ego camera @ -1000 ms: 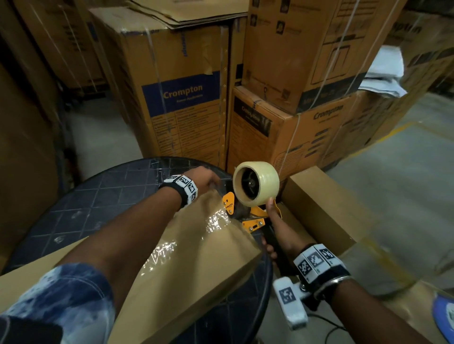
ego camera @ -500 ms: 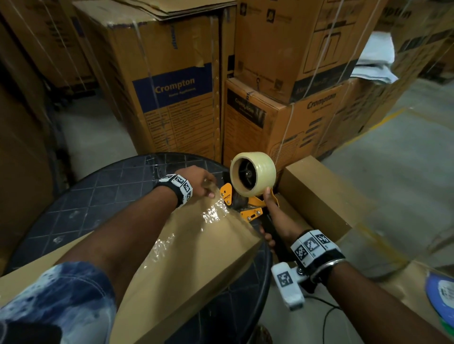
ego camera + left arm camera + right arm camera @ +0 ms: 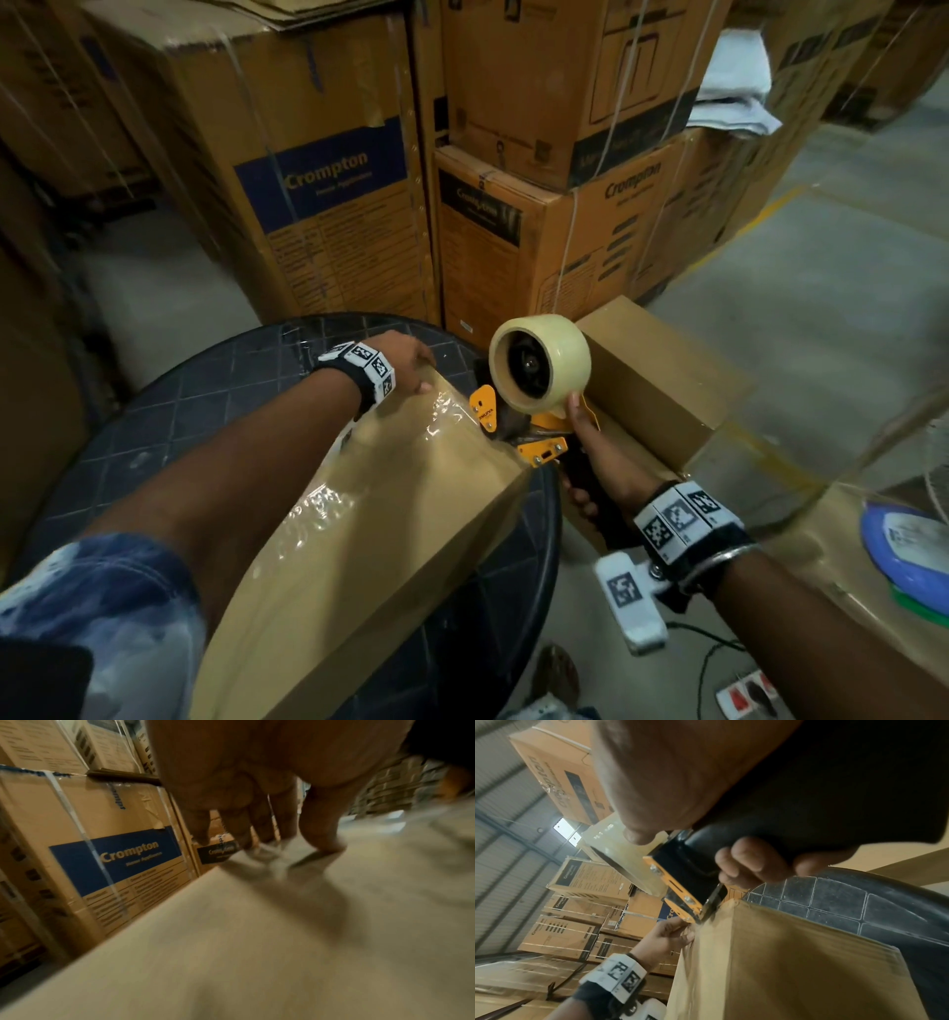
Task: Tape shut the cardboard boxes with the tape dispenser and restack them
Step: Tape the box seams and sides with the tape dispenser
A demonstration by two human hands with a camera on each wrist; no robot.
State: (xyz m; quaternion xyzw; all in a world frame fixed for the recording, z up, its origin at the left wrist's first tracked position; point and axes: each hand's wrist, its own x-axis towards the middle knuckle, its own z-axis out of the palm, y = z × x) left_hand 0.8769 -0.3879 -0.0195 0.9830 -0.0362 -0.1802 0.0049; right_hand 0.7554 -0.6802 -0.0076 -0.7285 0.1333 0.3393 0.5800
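Observation:
A long brown cardboard box (image 3: 359,539) lies on a round dark table (image 3: 154,411), with wrinkled clear tape along its top. My left hand (image 3: 405,365) is at the box's far end, fingers pointing down and pressing on the top (image 3: 282,943) near the edge. My right hand (image 3: 590,452) grips the black handle of the orange tape dispenser (image 3: 544,447), thumb up against the tape roll (image 3: 539,362). In the right wrist view the dispenser's (image 3: 680,882) front plate touches the box's (image 3: 782,963) far corner, next to the left hand (image 3: 670,935).
A second plain brown box (image 3: 662,380) lies just right of the dispenser. Tall strapped Crompton cartons (image 3: 328,195) stand stacked close behind the table. A blue round object (image 3: 914,550) and a cable (image 3: 708,647) are on the floor at the right.
Both hands stay at the box's far end with the dispenser at its corner. The head view has drifted slightly; nothing was taken or let go.

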